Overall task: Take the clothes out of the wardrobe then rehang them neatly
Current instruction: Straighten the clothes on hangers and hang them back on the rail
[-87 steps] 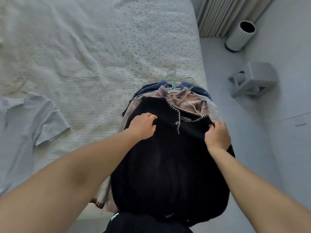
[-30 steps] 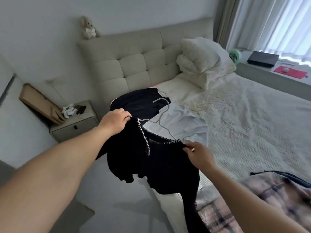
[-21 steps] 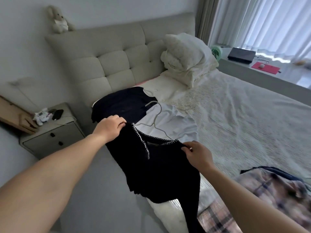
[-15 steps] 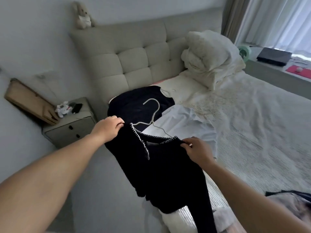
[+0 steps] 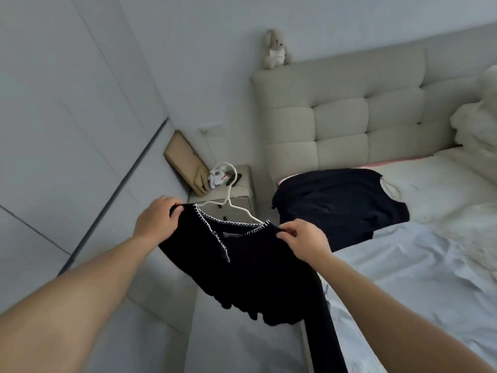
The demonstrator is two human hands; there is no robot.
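Carrying black cardigan (image 5: 250, 265) on its white hanger (image 5: 230, 200) beside the bed (image 5: 419, 265) | left hand (image 5: 157, 221) grips one shoulder, right hand (image 5: 305, 241) pinches the other | step: rehanging | next: likely turn to the wardrobe, hook it on the rail

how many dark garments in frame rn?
2. A black cardigan on a white hanger, gripped by the left hand and right hand; a dark top flat on the bed.

Two bare forearms, no sleeves, left hand (image 5: 156, 220), right hand (image 5: 306, 242), unadorned
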